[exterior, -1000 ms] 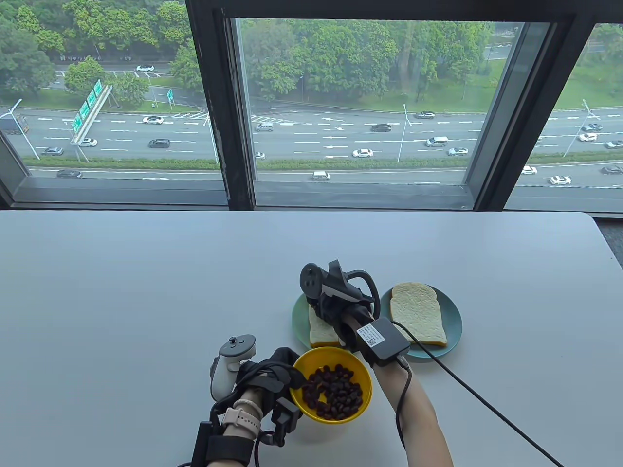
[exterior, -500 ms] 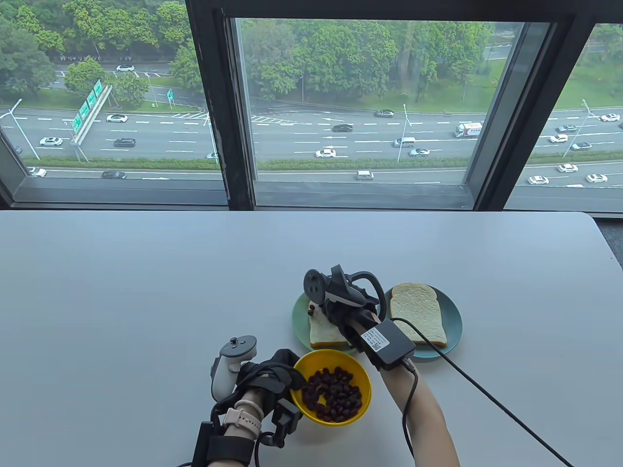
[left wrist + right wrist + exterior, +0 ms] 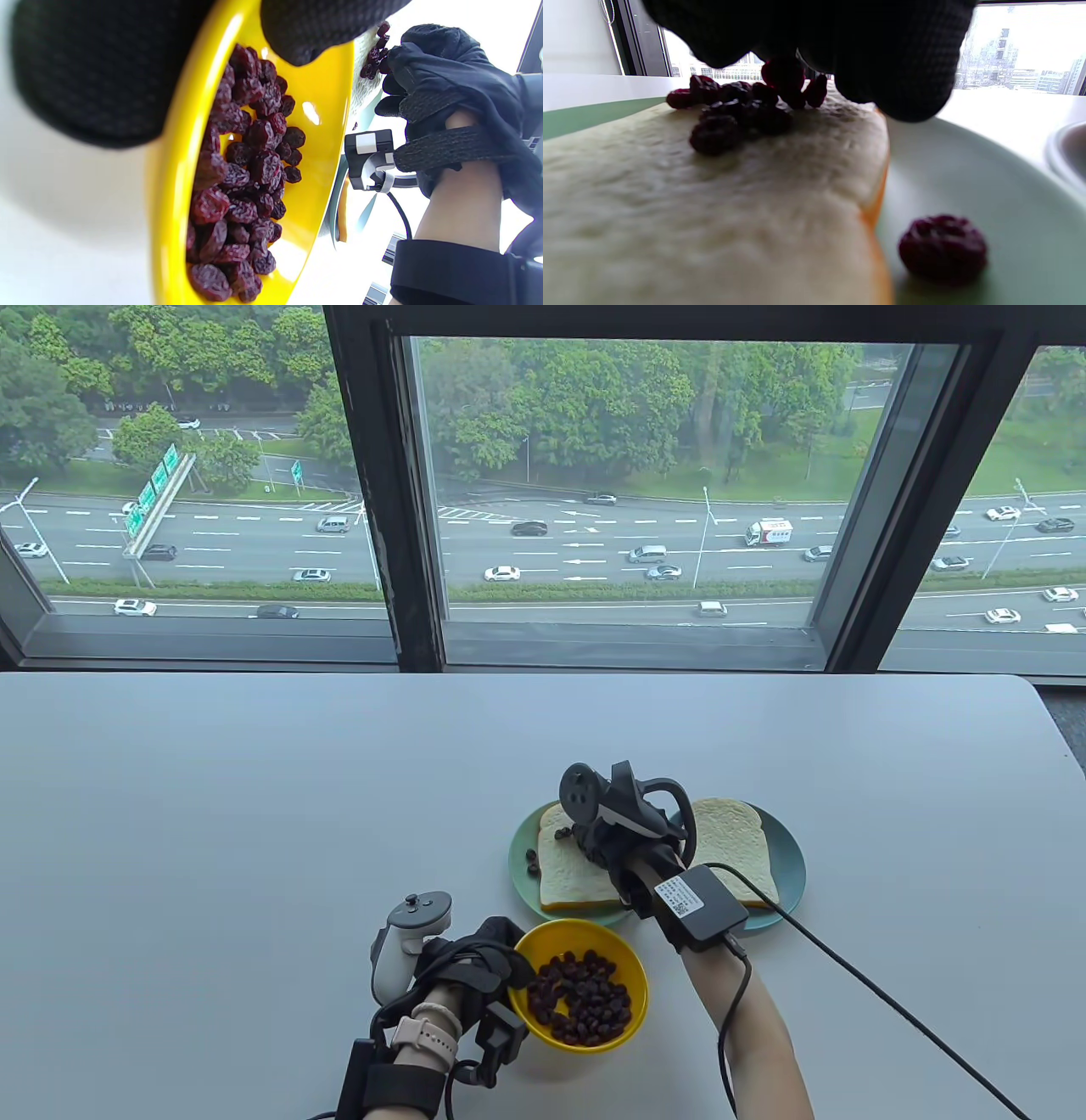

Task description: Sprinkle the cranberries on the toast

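My left hand (image 3: 507, 963) grips the left rim of a yellow bowl (image 3: 624, 954) of dried cranberries (image 3: 581, 997), thumb (image 3: 322, 29) inside the rim. My right hand (image 3: 584, 841) hovers low over the left toast slice (image 3: 577, 878) on a green plate (image 3: 519, 848). Its bunched fingertips (image 3: 899, 84) pinch a few cranberries (image 3: 787, 76) just above a small pile (image 3: 734, 110) on the toast. A few cranberries (image 3: 532, 863) lie on the plate beside the toast, one showing close in the right wrist view (image 3: 941, 248). A second, bare slice (image 3: 738, 853) sits on the right plate (image 3: 793, 857).
The two plates touch side by side just beyond the bowl. A black cable (image 3: 865, 993) runs from my right wrist toward the table's front right. The grey table (image 3: 254, 814) ends at a window sill at the far side.
My right hand has moved right and a little farther away over the left toast, uncovering cranberries on its far left corner and on the plate. My left hand and bowl stayed put.
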Motion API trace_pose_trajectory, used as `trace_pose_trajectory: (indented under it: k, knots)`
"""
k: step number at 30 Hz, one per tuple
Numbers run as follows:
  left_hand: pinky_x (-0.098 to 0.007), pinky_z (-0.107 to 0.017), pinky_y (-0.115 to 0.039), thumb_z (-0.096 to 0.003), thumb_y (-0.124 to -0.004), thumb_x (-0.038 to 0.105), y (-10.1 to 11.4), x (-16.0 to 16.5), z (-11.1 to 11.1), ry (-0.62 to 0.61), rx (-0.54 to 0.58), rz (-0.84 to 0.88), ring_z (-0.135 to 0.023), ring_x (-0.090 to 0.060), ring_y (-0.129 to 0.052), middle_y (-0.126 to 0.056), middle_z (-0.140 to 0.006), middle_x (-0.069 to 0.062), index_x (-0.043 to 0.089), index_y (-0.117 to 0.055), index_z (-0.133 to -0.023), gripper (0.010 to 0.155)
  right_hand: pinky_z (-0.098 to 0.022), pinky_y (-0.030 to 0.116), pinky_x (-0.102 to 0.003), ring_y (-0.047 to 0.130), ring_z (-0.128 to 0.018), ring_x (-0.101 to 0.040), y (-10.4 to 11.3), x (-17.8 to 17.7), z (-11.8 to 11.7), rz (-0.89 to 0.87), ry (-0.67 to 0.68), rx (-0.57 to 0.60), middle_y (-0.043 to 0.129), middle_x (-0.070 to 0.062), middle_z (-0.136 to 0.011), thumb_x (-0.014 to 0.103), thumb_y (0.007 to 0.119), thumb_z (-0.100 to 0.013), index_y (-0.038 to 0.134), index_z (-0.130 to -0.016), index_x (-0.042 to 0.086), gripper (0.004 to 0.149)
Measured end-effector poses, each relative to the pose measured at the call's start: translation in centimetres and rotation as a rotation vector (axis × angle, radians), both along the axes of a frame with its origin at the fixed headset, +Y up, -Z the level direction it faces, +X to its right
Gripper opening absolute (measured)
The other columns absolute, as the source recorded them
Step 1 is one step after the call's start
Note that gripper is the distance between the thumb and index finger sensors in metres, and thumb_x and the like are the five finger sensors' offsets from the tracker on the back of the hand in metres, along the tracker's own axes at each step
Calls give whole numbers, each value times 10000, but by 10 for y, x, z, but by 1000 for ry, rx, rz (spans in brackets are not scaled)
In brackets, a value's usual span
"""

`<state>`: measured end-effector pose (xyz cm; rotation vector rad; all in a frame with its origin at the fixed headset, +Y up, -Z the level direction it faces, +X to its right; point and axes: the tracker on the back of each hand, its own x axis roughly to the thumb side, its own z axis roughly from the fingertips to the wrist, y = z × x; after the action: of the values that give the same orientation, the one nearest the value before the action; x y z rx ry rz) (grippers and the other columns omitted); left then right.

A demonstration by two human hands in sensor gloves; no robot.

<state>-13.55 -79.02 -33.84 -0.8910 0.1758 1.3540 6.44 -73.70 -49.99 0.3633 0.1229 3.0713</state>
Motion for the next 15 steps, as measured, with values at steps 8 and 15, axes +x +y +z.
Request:
trace_pose_trajectory:
  k: [8, 15]
  knots:
    - [-408, -130, -951, -433, -765, 164, 0, 0, 0, 25, 3, 5, -424, -413, -753, -644, -724, -207, 216, -517, -906, 536, -385, 910, -261, 853, -699, -246, 34, 20, 33, -188, 88, -15, 640, -75, -891, 439, 703, -391, 591, -898, 275, 545]
    - [-407, -135, -953, -434, -761, 176, 2, -1, 1, 79, 21, 15, -429, -411, -752, -641, -727, -204, 219, -512, -905, 535, -466, 896, -306, 836, -756, -267, 57, 17, 98, -247, 357, -120, 608, -91, -930, 473, 714, -383, 552, -931, 269, 607]
